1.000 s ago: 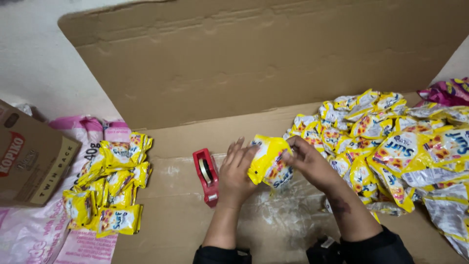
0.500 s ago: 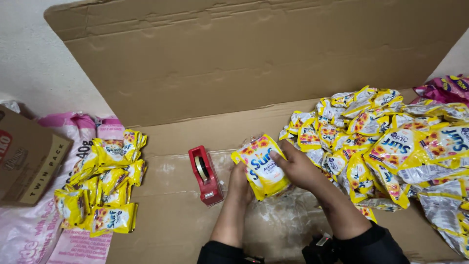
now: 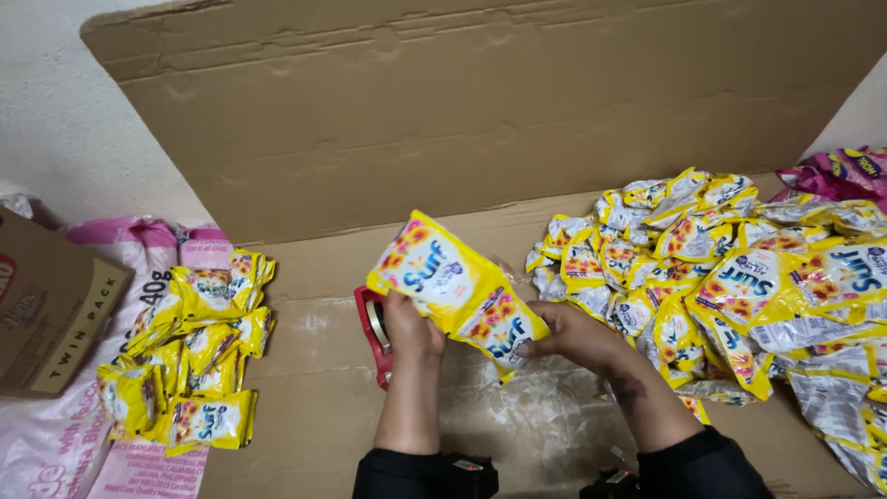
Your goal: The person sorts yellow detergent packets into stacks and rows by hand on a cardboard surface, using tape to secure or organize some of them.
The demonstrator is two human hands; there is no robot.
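A big flat sheet of brown cardboard [image 3: 305, 407] lies on the floor, its back flap standing up at 12 o'clock. A red tape roller [image 3: 371, 344] rests in its middle. A heap of yellow plastic packets [image 3: 739, 277] lies at 3 o'clock. Stacked yellow packets [image 3: 189, 356] sit at 9 o'clock, on a pink plastic sack [image 3: 55, 453].

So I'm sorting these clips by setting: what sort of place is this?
Probably an informal packing spot on a floor, not a factory line. Flattened cardboard serves as the work surface, a loose heap of yellow sachets lies to one side, and bundled sachets sit on a pink sack.
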